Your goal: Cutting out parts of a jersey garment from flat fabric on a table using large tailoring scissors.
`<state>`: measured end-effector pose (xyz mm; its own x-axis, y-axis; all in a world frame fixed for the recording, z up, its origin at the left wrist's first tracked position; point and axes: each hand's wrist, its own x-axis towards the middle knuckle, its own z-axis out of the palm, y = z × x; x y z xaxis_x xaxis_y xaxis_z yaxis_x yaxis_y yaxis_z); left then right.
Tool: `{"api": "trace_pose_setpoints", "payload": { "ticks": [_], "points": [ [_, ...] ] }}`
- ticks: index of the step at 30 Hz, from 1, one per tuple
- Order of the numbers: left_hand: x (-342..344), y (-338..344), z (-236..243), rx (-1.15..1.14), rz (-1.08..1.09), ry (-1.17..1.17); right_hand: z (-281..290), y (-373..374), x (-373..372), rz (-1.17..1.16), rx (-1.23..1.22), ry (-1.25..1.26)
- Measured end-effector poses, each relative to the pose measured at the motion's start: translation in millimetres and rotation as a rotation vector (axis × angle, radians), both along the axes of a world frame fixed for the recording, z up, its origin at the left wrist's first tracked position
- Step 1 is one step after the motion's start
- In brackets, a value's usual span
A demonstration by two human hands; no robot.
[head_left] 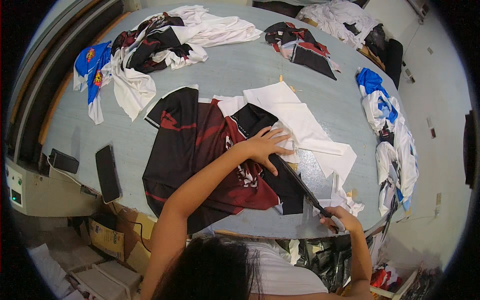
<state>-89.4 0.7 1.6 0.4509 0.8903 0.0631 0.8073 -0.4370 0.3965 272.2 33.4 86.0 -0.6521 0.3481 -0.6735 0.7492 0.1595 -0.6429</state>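
Palm-down, our left hand (264, 148) rests with fingers splayed on the dark cloth (172, 145); our right hand (345, 220) grips the scissors (307, 192).

A grey-blue counter (225, 67) fills the middle of the room, a sheen of light on its top. Along its left side runs a machine (37, 197) with long dark rollers (31, 95), a small green light glowing on its pale housing. Below it, cardboard boxes (106, 239) crowd the lower left. To the right rises a plain, pale wall (440, 165) with small fittings (432, 132); at lower right stands a bin (407, 287) of mixed cloth.
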Motion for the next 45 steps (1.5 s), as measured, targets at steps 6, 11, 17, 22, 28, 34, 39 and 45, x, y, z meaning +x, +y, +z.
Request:
{"api": "trace_pose_setpoints", "payload": {
  "ticks": [6, 11, 17, 22, 28, 34, 39, 45],
  "points": [
    [-0.6, -2.3, -0.8, 0.006, 0.008, -0.009, 9.6, -0.7, -16.4, 0.014, -0.02, -0.053],
    [0.6, -0.6, -0.4, 0.014, -0.002, -0.002, 8.5, -1.6, -18.8, 0.004, -0.02, -0.04],
    [-1.1, -0.6, -2.8, 0.029, -0.008, -0.02, 10.6, -6.7, -19.8, 0.017, 0.058, -0.093],
    [-4.3, 3.3, -5.8, -0.001, -0.018, -0.092, 6.5, -10.2, -18.0, 0.056, 0.089, -0.054],
    [-25.1, 9.8, -2.6, -0.097, -0.019, -0.243, -16.0, -18.7, 1.6, -0.128, -0.136, 0.068],
    [-22.0, -9.7, 5.9, 0.006, 0.19, 0.057, 2.4, -18.5, -17.6, 0.044, -0.041, -0.055],
    [-22.9, -9.7, 2.7, 0.018, 0.184, 0.035, 12.7, -18.6, -33.3, 0.104, 0.035, -0.106],
    [-22.3, -7.7, 3.2, 0.018, 0.172, 0.04, 2.4, -13.7, -35.6, 0.103, 0.031, -0.065]
  ]
}}
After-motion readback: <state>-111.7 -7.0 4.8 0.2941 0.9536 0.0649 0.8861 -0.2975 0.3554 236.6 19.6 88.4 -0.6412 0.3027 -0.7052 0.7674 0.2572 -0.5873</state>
